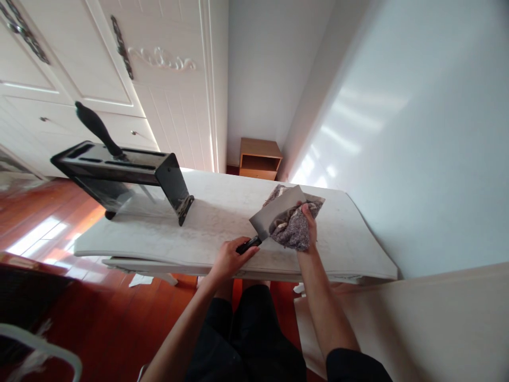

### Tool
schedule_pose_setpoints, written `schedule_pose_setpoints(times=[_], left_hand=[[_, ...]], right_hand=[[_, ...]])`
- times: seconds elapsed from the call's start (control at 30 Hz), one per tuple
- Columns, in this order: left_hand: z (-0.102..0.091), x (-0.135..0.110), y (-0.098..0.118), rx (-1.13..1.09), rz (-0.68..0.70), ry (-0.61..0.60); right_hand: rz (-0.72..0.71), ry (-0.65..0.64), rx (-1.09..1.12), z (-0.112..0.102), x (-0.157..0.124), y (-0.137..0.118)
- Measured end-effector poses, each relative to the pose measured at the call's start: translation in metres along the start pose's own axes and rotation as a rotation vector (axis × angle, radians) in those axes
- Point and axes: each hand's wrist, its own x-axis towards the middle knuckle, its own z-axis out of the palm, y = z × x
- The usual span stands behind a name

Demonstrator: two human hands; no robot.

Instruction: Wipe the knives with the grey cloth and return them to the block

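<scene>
My left hand is closed around the black handle of a cleaver, whose broad grey blade points up and to the right. A fuzzy grey-brown cloth is bunched in my right hand, its thumb on top and its other fingers mostly hidden. The cloth lies against the blade, and part of it shows behind the far edge. Both hands are over the white table. To the left on the table stands a black knife rack with slots in its top and one black-handled knife upright in it.
A white wardrobe stands beyond the table on the left. A small wooden cabinet is behind the table, and a pale wall runs along the right. White scraps lie on the reddish wooden floor.
</scene>
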Motion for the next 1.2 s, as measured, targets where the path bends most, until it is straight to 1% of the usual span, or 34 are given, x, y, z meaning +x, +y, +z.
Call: schedule_pose_setpoints(times=[0.1,0.17,0.27,0.37,0.47,0.53,0.63,0.7,0.77,0.8,0.83,0.87,0.93,1.03,1.1,1.2], left_hand=[[0.000,-0.001,-0.001,-0.012,0.010,0.006],[-0.001,-0.003,-0.002,-0.032,0.017,0.010],[-0.003,-0.005,-0.003,-0.053,0.011,0.017],[-0.004,-0.005,-0.003,-0.047,0.015,0.014],[-0.006,-0.003,-0.005,-0.016,0.038,-0.027],[-0.006,-0.002,-0.007,-0.011,0.060,-0.055],[-0.004,-0.002,-0.008,-0.034,0.100,-0.077],[-0.002,-0.003,-0.008,-0.039,0.117,-0.080],[0.000,-0.004,-0.007,-0.033,0.114,-0.069],[0.001,-0.004,-0.006,-0.031,0.108,-0.059],[0.001,-0.004,-0.006,-0.030,0.101,-0.050],[0.001,-0.004,-0.006,-0.031,0.095,-0.047],[0.001,-0.004,-0.005,-0.034,0.082,-0.037],[0.000,-0.003,-0.004,-0.042,0.059,-0.018],[-0.001,-0.003,-0.003,-0.061,0.033,0.005],[-0.002,-0.002,-0.001,-0.112,-0.019,0.040]], right_hand=[[-0.024,-0.002,0.008,-0.004,-0.001,-0.016],[-0.066,-0.039,-0.083,-0.008,-0.004,-0.033],[-0.094,-0.111,-0.332,-0.016,-0.008,-0.066],[-0.064,-0.257,-0.612,-0.026,-0.006,-0.095],[-0.045,-0.377,-0.830,-0.032,-0.002,-0.115],[-0.031,-0.421,-0.891,-0.035,0.002,-0.123],[0.010,-0.436,-0.863,-0.034,0.008,-0.131],[0.011,-0.462,-0.863,-0.031,0.013,-0.133],[-0.018,-0.508,-0.889,-0.026,0.016,-0.132],[-0.035,-0.516,-0.887,-0.024,0.018,-0.130],[-0.049,-0.497,-0.862,-0.022,0.019,-0.127],[-0.056,-0.452,-0.813,-0.021,0.020,-0.122],[-0.046,-0.310,-0.663,-0.021,0.021,-0.111],[-0.015,-0.114,-0.425,-0.027,0.020,-0.093],[0.001,-0.060,-0.332,-0.034,0.016,-0.082],[0.036,-0.089,-0.360,-0.045,0.008,-0.067]])
